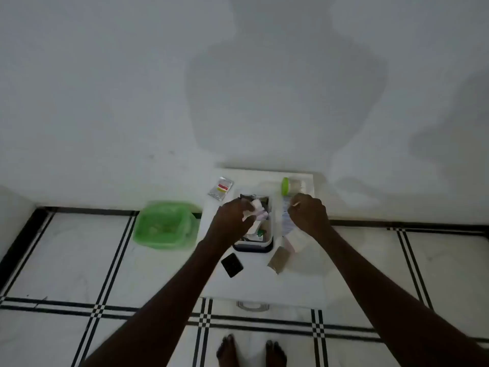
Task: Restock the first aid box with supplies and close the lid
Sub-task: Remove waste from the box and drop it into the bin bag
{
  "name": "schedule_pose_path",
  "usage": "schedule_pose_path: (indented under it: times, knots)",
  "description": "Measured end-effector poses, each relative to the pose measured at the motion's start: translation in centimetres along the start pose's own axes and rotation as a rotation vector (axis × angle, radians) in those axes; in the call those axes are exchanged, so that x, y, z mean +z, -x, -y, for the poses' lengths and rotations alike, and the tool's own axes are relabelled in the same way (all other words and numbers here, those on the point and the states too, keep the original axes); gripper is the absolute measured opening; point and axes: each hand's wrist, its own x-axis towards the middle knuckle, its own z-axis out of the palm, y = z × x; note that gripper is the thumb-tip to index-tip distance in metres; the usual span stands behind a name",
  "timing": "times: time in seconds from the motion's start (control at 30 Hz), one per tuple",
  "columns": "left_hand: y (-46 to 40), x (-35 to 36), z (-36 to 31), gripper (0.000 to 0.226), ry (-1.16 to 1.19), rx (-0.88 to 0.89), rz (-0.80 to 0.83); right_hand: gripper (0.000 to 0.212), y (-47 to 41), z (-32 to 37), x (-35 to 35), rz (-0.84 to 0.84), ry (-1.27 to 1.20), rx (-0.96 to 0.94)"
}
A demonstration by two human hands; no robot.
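Note:
The first aid box (pixel 270 241), white with a dark rim, stands open on a small white cabinet top (pixel 264 284) and holds mixed packets. My left hand (pixel 232 221) hovers over the box's left side, closed on a white wad of gauze (pixel 256 206). My right hand (pixel 308 215) is just right of the box, pinching a thin pale stick (pixel 295 204) between its fingers. A clear jar with a green cap (pixel 292 186) lies on its side behind my right hand. A silver sachet (pixel 221 189) lies at the back left.
A green plastic tub (pixel 164 225) sits on the floor left of the cabinet. A black blister strip (pixel 232 264) and a tan packet (pixel 279 259) lie in front of the box. White packets (pixel 297 239) rest under my right wrist. My bare feet (pixel 251 349) stand below.

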Motion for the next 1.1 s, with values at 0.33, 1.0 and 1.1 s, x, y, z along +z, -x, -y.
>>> schedule_pose_path:
  times: [0.33,1.0,1.1]
  knots:
    - [-3.6,9.2,4.6,0.025,-0.128,0.042,0.075,0.036,-3.6,-9.4,10.2,-0.077,0.351,0.112]
    - [-6.6,8.0,3.5,0.040,-0.577,0.150,0.235,0.057,-1.3,-6.0,4.3,-0.241,-0.225,0.095]
    - [-6.9,8.0,3.8,0.035,-0.572,0.157,0.255,0.038,-0.7,-5.1,3.3,-0.272,-0.182,0.030]
